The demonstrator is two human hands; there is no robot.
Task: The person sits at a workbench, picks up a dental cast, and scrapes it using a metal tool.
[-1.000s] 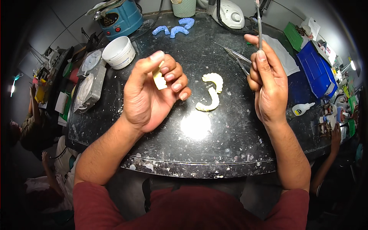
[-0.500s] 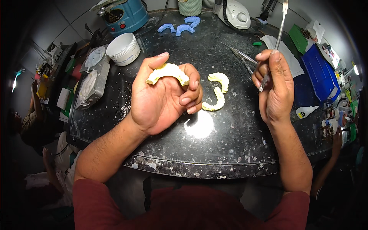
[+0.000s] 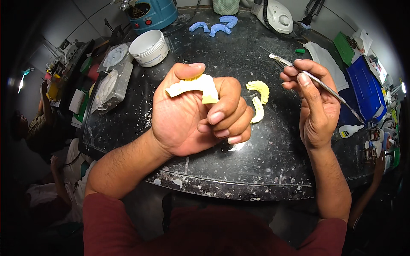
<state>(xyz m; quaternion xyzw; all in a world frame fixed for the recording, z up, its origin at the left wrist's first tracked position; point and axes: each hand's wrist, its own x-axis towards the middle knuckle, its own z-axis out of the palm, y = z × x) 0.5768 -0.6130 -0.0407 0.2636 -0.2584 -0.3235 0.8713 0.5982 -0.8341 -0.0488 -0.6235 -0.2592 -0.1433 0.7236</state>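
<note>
My left hand (image 3: 196,111) holds a pale yellow dental arch cast (image 3: 193,85) between thumb and fingers, above the black bench. The cast's curved side faces away from me, and the fingers cover part of its right end. In my right hand (image 3: 316,102) is a slim metal spatula (image 3: 325,86), pinched between thumb and fingers. It slants from a whitish tip at upper left to a blade end at lower right. Two more yellow dental casts, one upper (image 3: 260,90) and one nearer (image 3: 258,110), lie on the bench between my hands; the nearer is partly hidden by my left fingers.
Blue dental arches (image 3: 220,29) lie at the back. A white tub (image 3: 149,48) and a grey tray (image 3: 112,87) stand left. A blue machine (image 3: 153,16) and a white appliance (image 3: 274,17) are farther back. On the right are a blue bin (image 3: 366,87) and a small white bottle (image 3: 350,130).
The spatula has swung from near upright to a slant, its whitish tip now toward upper left. My left hand has turned the cast slightly and shifted right in the view.
</note>
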